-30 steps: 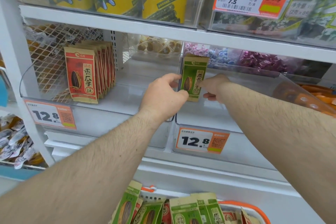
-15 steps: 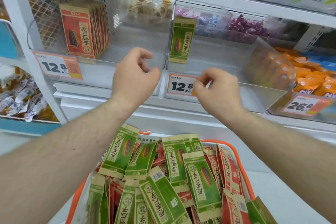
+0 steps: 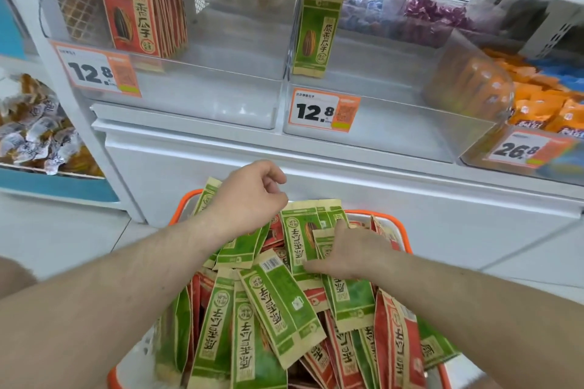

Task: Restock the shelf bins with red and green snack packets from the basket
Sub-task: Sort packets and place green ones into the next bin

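1. My left hand point(image 3: 249, 199): loosely curled, holding nothing, above the basket's point(image 3: 406, 237) far rim.
2. My right hand point(image 3: 354, 251): fingers flat on a green packet point(image 3: 298, 238) in the heap; whether it pinches, I cannot tell.
3. Left bin point(image 3: 221, 98): red packets point(image 3: 139, 6) upright at its left side, open room right.
4. Right bin point(image 3: 395, 133): one green pack point(image 3: 317, 31) upright at its left wall.
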`<state>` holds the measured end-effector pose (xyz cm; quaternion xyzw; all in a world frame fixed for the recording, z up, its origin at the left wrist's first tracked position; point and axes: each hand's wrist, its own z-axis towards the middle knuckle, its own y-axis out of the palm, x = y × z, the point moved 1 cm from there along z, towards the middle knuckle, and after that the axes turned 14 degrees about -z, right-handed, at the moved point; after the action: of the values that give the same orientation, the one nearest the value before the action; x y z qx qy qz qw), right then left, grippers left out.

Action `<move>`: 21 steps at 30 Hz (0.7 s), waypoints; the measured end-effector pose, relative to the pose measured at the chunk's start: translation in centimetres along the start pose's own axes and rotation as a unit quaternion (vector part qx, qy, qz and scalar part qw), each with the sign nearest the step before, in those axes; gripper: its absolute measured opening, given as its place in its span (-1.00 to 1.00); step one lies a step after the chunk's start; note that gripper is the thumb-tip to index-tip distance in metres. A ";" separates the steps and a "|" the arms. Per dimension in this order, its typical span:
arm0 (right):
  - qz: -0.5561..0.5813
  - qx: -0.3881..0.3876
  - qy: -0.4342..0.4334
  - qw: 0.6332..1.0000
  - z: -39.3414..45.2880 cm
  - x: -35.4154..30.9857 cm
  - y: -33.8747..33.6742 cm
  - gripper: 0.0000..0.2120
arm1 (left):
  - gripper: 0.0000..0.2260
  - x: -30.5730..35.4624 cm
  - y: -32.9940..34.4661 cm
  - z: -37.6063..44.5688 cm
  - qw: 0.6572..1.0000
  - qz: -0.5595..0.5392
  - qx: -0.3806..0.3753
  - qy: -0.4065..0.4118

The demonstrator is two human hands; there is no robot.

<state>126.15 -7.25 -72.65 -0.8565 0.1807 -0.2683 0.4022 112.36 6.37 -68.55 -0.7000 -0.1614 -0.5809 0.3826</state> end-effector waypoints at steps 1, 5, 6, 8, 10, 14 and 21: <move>0.001 -0.001 0.001 1.000 -0.1 -0.3 0.3 0.01 | -0.82 -0.1 0.1 0.0 1.000 0.000 -0.002 -0.004; 0.055 -0.042 -0.001 0.998 -0.2 -0.7 0.8 0.03 | -0.83 -0.2 0.1 0.2 1.000 -0.002 -0.007 -0.018; 0.060 -0.048 0.002 0.997 -0.3 -0.8 0.8 0.02 | -0.83 -0.3 0.1 0.3 1.000 -0.004 -0.009 -0.027; 0.054 -0.046 -0.005 0.997 -0.2 -1.0 0.9 -0.26 | -0.84 -0.6 0.2 0.3 0.999 -0.010 -0.016 -0.043; 0.043 -0.019 -0.028 0.999 -0.5 -1.4 0.5 -0.68 | -0.85 -0.8 0.2 0.4 0.998 -0.011 -0.026 -0.055; 0.040 0.060 -0.043 0.996 -1.8 -0.9 -2.7 -0.90 | -0.90 -1.1 -0.1 0.7 0.988 -0.077 -0.052 -0.124; 0.033 0.226 -0.171 0.959 -4.0 0.9 -6.3 -0.90 | -0.58 -2.0 -0.1 1.1 0.875 -0.255 -0.136 -0.388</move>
<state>125.04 -6.19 -65.28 -0.7701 0.0719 -0.1386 0.6185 112.49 7.70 -70.43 -0.8487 -0.3894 -0.3567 0.0288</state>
